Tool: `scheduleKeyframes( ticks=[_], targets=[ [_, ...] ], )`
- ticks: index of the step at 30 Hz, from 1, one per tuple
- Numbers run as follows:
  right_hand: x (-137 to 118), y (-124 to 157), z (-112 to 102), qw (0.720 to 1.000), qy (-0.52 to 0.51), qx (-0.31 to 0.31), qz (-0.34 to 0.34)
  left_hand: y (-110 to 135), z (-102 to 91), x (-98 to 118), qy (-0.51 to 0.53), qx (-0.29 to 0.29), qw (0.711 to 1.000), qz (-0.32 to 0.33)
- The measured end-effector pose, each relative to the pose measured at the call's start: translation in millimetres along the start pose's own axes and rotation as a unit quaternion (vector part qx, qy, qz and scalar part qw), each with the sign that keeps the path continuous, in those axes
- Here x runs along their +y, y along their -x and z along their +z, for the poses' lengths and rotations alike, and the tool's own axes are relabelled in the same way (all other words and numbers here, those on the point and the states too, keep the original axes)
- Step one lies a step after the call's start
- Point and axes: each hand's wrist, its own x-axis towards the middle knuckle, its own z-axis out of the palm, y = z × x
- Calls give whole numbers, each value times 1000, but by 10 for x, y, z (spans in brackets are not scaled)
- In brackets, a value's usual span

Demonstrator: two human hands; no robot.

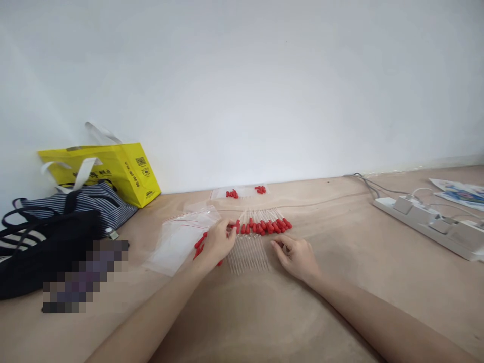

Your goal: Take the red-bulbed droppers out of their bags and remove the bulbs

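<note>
A row of clear glass droppers with red rubber bulbs (264, 227) lies on the tan tabletop in front of me. My left hand (216, 244) is closed in a pinch on the red bulb of the dropper at the row's left end. A few more red-bulbed droppers (199, 244) lie under and beside that hand. My right hand (297, 256) rests on the table just right of the clear dropper tubes (247, 254), fingers loosely curled, holding nothing that I can see.
Clear zip bags (177, 239) lie left of my left hand. Two small bags with red bulbs (245, 191) sit near the wall. A yellow bag (113, 169), a striped bag (91, 204) and a black bag (45, 252) stand at left. A white power strip (427, 222) with cables lies at right.
</note>
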Motion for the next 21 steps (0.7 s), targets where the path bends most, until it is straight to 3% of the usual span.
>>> scheduleKeyframes(
  ticks=[3,8,14,21],
  targets=[
    [-26,-19,28,994,19,53,-98,303,-86,-84,55,36,996,62],
    [-96,-58,147,973,82,45,-210,554,-24,-161,43,63,985,153],
    [-84,-79,308,963,85,35,-254,575,40,-125,22,74,974,215],
    [-80,-72,327,963,80,9,-259,564,63,-13,-32,113,962,247]
  ],
)
